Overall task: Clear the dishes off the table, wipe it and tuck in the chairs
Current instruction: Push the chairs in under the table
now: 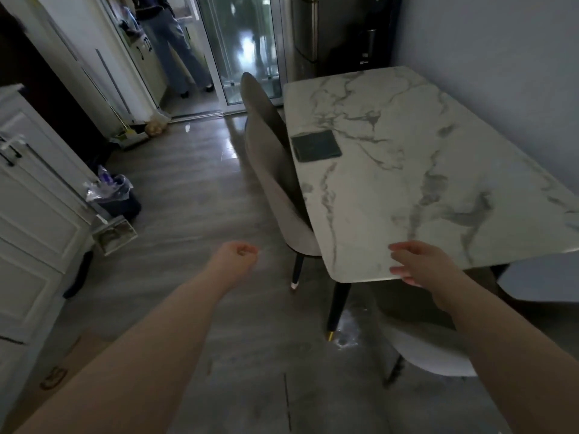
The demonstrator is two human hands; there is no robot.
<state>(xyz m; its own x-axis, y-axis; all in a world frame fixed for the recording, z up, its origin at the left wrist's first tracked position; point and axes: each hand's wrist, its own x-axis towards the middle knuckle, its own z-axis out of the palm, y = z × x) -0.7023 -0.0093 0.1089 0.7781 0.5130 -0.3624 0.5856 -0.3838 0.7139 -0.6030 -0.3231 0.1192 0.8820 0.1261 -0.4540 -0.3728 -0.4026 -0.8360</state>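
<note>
Right fingers (404,249): spread and loosely curved, nothing is held; they are seen over the near edge of the table, and contact with it cannot be told.
Right hand (423,264): stretched forward at the table's near corner, palm turned down.
Left fingers (247,249): curled in toward the palm in a loose fist; nothing is seen inside.
Left hand (236,255): held out over the floor (194,195), well apart from the table.
Table (407,170): a white marbled top with grey veins, set against the wall on the right; no dishes are seen on it.
Cloth (315,146): 1 dark folded square, laid flat on the table near its left edge.
Chairs (272,183): 2 grey chairs are tucked close along the left side, backs just beside the table edge.
Near chair (438,349): a pale seat is seen below the near end, partly under the top.
Bin (117,195): lined with a clear bag, placed on the floor beside the white cabinet (34,214).
Doorway: a person's legs (178,57) are seen at the far end.
</note>
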